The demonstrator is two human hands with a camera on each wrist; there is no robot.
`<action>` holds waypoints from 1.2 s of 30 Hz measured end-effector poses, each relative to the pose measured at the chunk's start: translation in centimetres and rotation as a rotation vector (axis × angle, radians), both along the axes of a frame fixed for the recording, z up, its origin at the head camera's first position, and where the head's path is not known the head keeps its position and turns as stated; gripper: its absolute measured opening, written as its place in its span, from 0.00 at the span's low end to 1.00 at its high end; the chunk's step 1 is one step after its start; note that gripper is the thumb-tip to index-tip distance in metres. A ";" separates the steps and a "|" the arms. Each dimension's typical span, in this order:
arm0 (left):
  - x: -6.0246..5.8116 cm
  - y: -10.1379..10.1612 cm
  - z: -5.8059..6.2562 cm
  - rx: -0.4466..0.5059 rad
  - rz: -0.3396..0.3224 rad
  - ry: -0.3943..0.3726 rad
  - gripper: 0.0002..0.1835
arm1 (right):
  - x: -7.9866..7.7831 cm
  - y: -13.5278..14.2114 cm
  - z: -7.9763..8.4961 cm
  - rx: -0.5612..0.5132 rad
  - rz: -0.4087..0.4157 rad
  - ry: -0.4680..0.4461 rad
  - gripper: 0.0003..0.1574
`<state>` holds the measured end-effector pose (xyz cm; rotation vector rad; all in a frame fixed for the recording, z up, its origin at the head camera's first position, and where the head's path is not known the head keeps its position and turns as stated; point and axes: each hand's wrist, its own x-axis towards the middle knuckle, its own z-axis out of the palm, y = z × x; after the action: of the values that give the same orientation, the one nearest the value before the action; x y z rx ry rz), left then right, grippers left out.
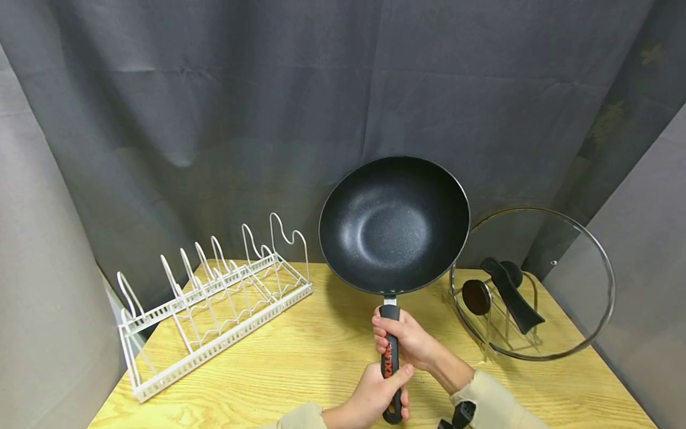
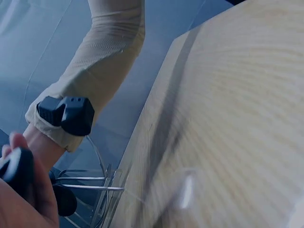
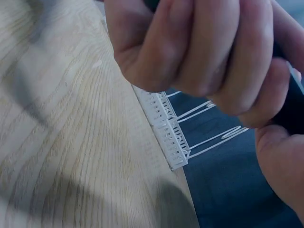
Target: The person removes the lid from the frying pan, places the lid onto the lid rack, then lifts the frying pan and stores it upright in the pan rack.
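Observation:
A black wok (image 1: pixel 393 226) is held up over the table, its dark inside facing me and its long handle (image 1: pixel 393 351) pointing down toward me. My right hand (image 1: pixel 409 341) grips the upper part of the handle, below the metal neck. Lower down, near the handle's end, my left hand (image 1: pixel 372 392) wraps around it with the thumb on top. In the right wrist view the curled fingers (image 3: pixel 204 52) of the right hand fill the top. The left wrist view catches part of the left hand (image 2: pixel 23 204) around the dark handle end.
A white wire pan rack (image 1: pixel 214 316) stands on the left of the wooden table (image 1: pixel 332 381). To the right, a glass lid (image 1: pixel 611 286) leans upright in a small wire stand (image 1: pixel 488 322), near a black handle-shaped piece (image 1: pixel 511 295). Grey curtain (image 1: pixel 241 119) hangs behind.

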<state>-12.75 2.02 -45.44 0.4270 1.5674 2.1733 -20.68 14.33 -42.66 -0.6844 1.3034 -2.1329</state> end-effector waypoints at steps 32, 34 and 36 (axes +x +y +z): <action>-0.8 2.1 -0.9 0.030 0.335 -0.230 0.14 | -0.1 -1.9 2.3 0.458 -0.141 0.298 0.11; -0.9 2.0 -1.0 0.043 0.325 -0.245 0.14 | -0.1 -2.0 2.5 0.480 -0.136 0.321 0.11; -1.0 2.0 -1.0 0.059 0.318 -0.258 0.15 | -0.1 -2.1 2.7 0.504 -0.136 0.346 0.11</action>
<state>-13.76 4.01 -46.42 -0.0931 1.5102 2.3984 -20.82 12.18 -39.98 -0.7796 2.0287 -1.7138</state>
